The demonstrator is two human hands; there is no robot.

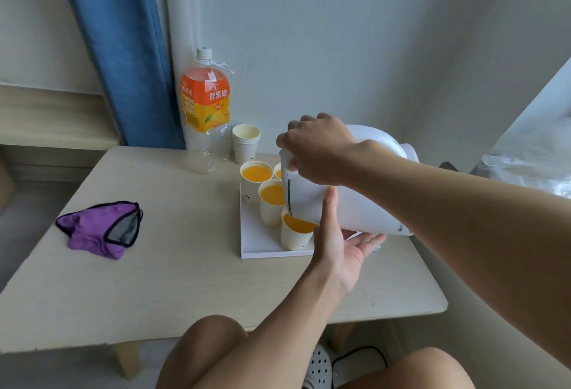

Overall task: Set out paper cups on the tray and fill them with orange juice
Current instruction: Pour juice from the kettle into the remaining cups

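Orange juice is running from a white jug (pixel 343 200) into the nearest paper cup (pixel 295 231) on the white tray (pixel 262 240). The right hand (pixel 315 149) is clamped around the jug's top, near the handle, tilting it forward and down. The left hand (pixel 340 243) is spread flat, palm up under the jug's lower side, the thumb raised against its wall, supporting rather than gripping.

Smooth, rigid and probably plastic, the jug looks bulky enough to be heavy when charged, so a firm hold on top with a steadying palm beneath seems right. The cups are thin, pale paper with rolled rims, light and easily tipped or crushed, and likely best taken low around the wall once full.

Behind the near cup, a second filled cup (pixel 272 203) and a third filled cup (pixel 255 180) are brimming with juice; a fourth is mostly hidden by the jug. Beyond the tray stands a stack of spare cups (pixel 245 144) and a nearly drained clear juice bottle (pixel 205 110) with an orange label. The pale wood-grain table (pixel 185 265) also carries a crumpled purple cloth (pixel 99 228), well apart from the tray.
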